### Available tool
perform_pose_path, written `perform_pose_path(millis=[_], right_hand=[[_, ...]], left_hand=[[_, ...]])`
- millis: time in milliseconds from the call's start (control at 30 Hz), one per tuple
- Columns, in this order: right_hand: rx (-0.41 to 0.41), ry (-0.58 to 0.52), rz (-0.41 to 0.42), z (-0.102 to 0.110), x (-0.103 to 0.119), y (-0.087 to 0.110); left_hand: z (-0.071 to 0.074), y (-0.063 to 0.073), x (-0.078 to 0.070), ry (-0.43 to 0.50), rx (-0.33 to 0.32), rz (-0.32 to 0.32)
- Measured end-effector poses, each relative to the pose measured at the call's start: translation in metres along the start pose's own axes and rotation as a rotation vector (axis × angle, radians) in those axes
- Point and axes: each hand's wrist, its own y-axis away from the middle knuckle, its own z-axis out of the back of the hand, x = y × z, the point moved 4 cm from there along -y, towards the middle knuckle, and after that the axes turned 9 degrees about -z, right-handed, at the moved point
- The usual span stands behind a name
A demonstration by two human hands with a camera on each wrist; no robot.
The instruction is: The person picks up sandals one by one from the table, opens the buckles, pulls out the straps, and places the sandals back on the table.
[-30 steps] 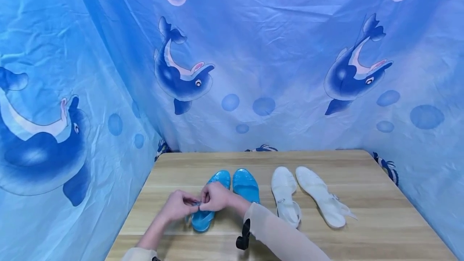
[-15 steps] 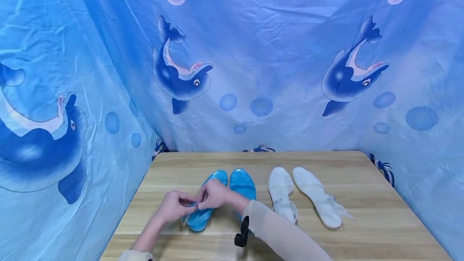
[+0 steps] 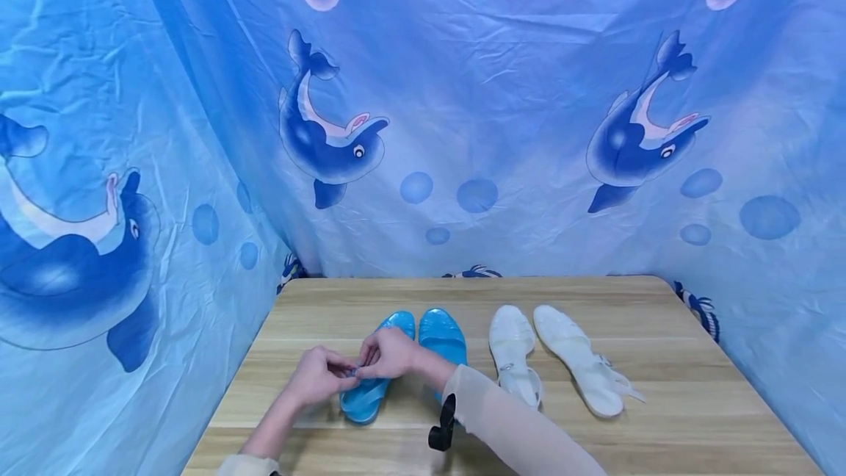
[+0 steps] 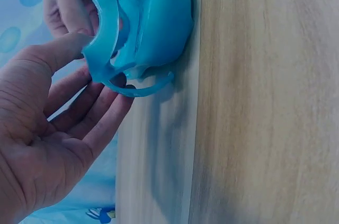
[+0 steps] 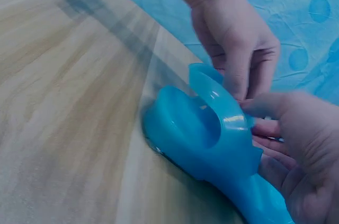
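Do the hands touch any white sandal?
No, the left hand and right hand are both at the leftmost blue sandal, apart from the white sandals.

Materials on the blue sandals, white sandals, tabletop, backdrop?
Blue sandals: glossy soft plastic or rubber, probably; bright highlights, slightly see-through straps.
White sandals: perhaps similar plastic, from their smooth one-color look; too small for certainty.
Tabletop: pale wood-grain bands, low sheen; solid wood or laminate, can't tell.
Backdrop: thin plastic sheet or coated fabric; creases, faint sheen.
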Motion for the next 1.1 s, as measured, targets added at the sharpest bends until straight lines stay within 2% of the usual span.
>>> perform_pose_path(millis=[333,567,900,1100], right_hand=[[-0.024,0.062,-0.002,-0.0021,-0.0016,0.0025],[-0.021,-0.026,-0.002,-0.0006,-0.0004,0.0002],[-0.017,-0.007,-0.023,-0.002,-0.0027,0.0028],[-0.007,-0.066,-0.034,-0.0032,-0.0034,0.0003]], left_hand=[[-0.0014,0.0008,0.0021,0.008,0.02,-0.021],[-0.0013,-0.0008,0.0051,0.024,-0.002,-0.002],[-0.0024,-0.0005,0.0056,0.035,0.006,0.046],[-0.0024,0.0013,0.0046,0.037,-0.004,0.043]])
